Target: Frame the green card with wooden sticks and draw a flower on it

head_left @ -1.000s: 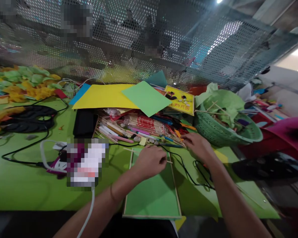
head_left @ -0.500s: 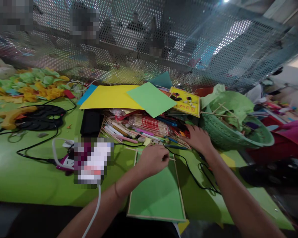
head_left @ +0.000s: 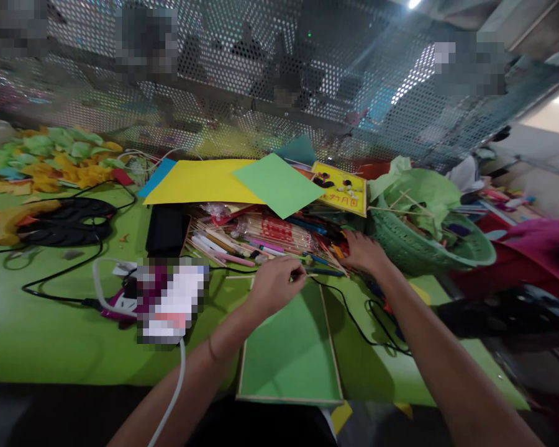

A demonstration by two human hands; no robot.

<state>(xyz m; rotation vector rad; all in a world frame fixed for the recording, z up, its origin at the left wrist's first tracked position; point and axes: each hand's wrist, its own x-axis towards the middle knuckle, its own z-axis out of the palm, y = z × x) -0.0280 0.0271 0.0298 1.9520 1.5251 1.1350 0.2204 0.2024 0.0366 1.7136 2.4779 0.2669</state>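
Note:
My left hand (head_left: 276, 287) is closed on a thin wooden stick (head_left: 238, 277), whose ends show on both sides of the fist. Below it lies a green sheet (head_left: 291, 354), edged along its sides and near end with pale strips; the hand covers part of its far end. My right hand (head_left: 364, 253) reaches into the right end of a pile of wooden sticks and pens (head_left: 230, 245), next to small orange and dark items. Its fingers look stretched and apart, though the tips are partly hidden among those items.
A green basket (head_left: 414, 248) stands close to my right arm. Yellow card (head_left: 200, 181), a light green square (head_left: 279, 185) and a yellow picture panel (head_left: 345, 191) lie over the pile. At left are a phone (head_left: 174, 304) with a white cable and a glue gun (head_left: 23, 220); black cords cross the table.
My left hand has lifted slightly, with the stick, off the far end of the green sheet. The right hand stays at the pile, its fingers shifted a little. The whole view has moved slightly.

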